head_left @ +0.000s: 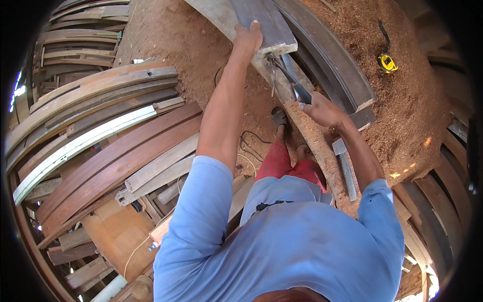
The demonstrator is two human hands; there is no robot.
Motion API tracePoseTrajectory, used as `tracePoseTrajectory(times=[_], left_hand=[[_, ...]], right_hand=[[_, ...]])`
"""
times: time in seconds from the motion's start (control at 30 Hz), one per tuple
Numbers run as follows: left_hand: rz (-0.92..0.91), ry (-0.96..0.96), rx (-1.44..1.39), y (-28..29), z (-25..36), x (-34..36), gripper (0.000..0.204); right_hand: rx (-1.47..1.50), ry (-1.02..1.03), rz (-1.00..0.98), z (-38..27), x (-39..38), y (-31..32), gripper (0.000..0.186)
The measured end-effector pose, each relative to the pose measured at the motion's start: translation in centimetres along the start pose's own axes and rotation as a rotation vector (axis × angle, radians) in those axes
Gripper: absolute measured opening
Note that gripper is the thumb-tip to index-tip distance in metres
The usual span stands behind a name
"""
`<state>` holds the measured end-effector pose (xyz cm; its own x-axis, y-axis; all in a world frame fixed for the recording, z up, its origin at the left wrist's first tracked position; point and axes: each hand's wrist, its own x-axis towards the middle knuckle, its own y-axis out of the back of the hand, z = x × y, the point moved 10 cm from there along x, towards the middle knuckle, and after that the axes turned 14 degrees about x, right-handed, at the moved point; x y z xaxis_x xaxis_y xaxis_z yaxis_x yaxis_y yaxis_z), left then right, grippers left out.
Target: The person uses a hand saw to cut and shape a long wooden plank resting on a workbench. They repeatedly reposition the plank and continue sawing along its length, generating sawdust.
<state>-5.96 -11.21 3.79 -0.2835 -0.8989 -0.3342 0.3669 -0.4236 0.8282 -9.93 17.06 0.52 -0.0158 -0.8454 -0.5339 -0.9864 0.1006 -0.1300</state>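
Observation:
My left hand (248,39) grips the left edge of a dark grey wooden plank (266,25), near its pale, rough-cut end. My right hand (322,108) is closed round the dark grip of a metal hand tool (301,92). The tool's narrow metal head meets the plank's near end; whether it is a claw hammer or pincers is unclear. Under the plank runs a long, dusty wooden beam (307,136). Dark moulded boards (336,55) lie just right of the plank, beyond my right hand.
A yellow tape measure (386,63) lies on heaped sawdust (407,110) at the right. Near my right forearm rests a grey hammer-shaped tool (345,168). Stacked boards (115,166) fill the left side. A cord (246,143) lies on the floor near my sandalled foot (279,117).

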Motion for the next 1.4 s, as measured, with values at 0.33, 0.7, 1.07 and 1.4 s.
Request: tracePoseTrajectory(times=[0.33,0.7,1.07,1.4], left_hand=[[0.077,-0.057,-0.02,1.7,-0.9,0.4,0.075],[0.044,-0.098,-0.12,1.7,-0.1,-0.6,0.077],[0.058,-0.022,-0.025,2.0,0.5,-1.2,0.078],[0.049,-0.054,-0.049,1.1,0.2,0.6,0.076]], right_hand=[[1.409,-0.052,-0.484,1.7,0.9,-11.3,0.036],[0.104,0.029,-0.124,1.2,1.2,-1.6,0.037],[0.272,0.033,-0.184,0.5,0.8,-1.5,0.019],[1.363,-0.042,-0.386,1.7,0.5,-9.7,0.03]])
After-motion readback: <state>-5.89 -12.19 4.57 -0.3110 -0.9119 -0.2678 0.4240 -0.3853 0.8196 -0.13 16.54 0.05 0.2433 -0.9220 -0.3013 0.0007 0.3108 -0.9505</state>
